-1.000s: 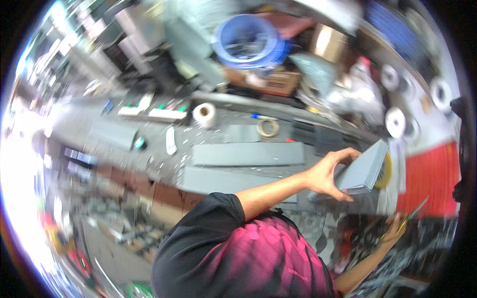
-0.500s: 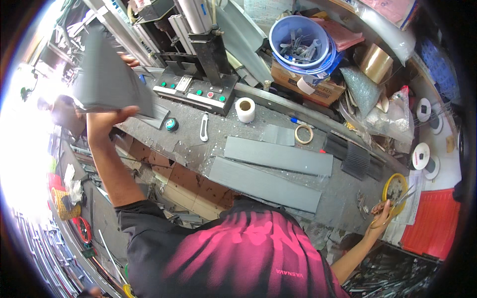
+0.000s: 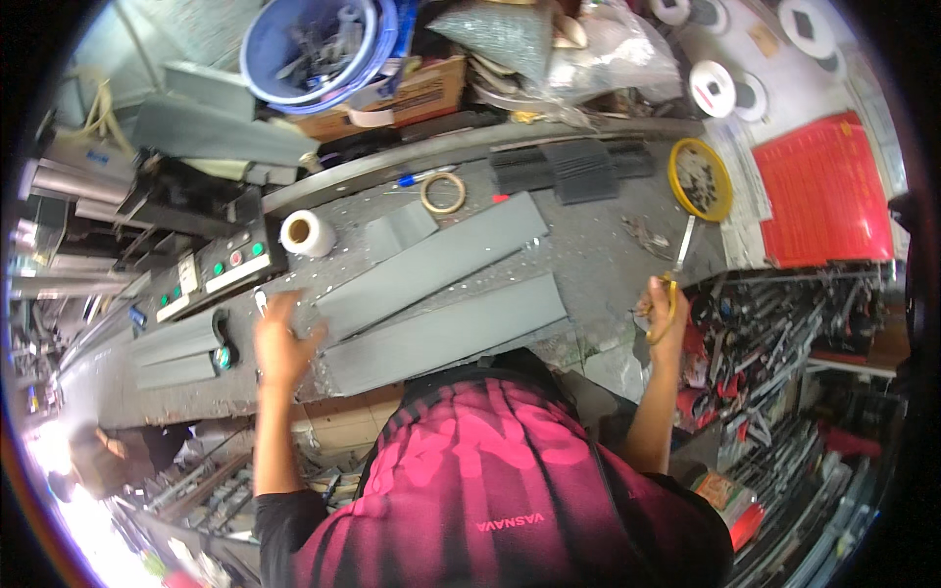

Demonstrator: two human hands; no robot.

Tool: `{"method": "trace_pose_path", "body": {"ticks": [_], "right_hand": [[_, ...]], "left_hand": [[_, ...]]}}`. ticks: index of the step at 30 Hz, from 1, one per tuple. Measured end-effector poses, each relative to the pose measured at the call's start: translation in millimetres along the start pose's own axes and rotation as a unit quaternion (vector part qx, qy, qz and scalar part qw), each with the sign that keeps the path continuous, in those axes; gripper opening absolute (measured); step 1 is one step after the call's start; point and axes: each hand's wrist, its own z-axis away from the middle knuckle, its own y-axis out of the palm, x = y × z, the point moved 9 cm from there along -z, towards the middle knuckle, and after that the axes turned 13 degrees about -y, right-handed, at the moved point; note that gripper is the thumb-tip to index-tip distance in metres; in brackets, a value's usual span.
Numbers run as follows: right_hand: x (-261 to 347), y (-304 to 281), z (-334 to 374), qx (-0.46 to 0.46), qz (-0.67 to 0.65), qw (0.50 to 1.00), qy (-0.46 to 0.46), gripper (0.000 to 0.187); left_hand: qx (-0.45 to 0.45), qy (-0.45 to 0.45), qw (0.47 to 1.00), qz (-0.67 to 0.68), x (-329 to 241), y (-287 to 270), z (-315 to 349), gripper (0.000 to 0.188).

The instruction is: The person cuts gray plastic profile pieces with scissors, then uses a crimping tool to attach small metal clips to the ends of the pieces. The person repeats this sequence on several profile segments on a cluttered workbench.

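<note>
My left hand (image 3: 283, 343) is over the bench, slightly blurred, its fingers spread and nothing seen in its grip. Just beyond its fingers the white utility knife (image 3: 261, 298) shows in part. Two long grey strips (image 3: 436, 263) lie side by side to its right, the nearer grey strip (image 3: 451, 338) along the bench's front edge. Left of the hand rests a grey sheet piece (image 3: 176, 343), by a small round teal-topped item (image 3: 224, 358). My right hand (image 3: 664, 316) is closed round the yellow-handled scissors (image 3: 685, 243), whose blades point away toward a yellow bowl (image 3: 729, 186).
Along the back of the bench are a white film roll (image 3: 308, 234), a tape ring (image 3: 443, 193) and dark ribbed pieces (image 3: 582, 171). A machine with green buttons (image 3: 233, 257) stands left. A blue bucket (image 3: 265, 83) sits beyond; red sheets (image 3: 823, 191) lie right.
The left hand has let go of the folded grey sheet and moved right to near the knife. The view has swung right. The scissors remain in the right hand.
</note>
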Motion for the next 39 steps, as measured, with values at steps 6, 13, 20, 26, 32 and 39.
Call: {"method": "trace_pose_path", "body": {"ticks": [6,13,20,26,32,39], "right_hand": [[1.8,22.8,15.6,0.045,0.036,0.998,-0.015,0.051],[-14.9,8.2,32.1,0.037,0.012,0.999,-0.012,0.041],[-44.1,-36.7,37.1,-0.009,-0.042,0.999,0.006,0.039],[-30.1,-54.1,16.6,-0.044,-0.07,0.997,0.003,0.038],[-12.0,-35.0,4.9,-0.003,-0.047,0.999,-0.023,0.042],[2.1,-11.1,-6.5,0.034,-0.064,0.997,-0.034,0.046]], "left_hand": [[0.05,0.153,0.986,-0.036,-222.8,189.1,-30.1,0.098],[0.113,0.041,0.974,-0.192,-241.9,245.3,-64.3,0.132],[0.083,0.046,0.995,-0.04,-273.1,174.4,-71.5,0.111],[-0.087,0.154,0.958,0.226,-300.9,-6.4,-49.4,0.104],[-0.053,0.055,0.87,0.487,-261.0,-19.2,-45.8,0.111],[-0.089,0.111,0.876,0.462,-268.8,2.1,-21.8,0.122]]}}
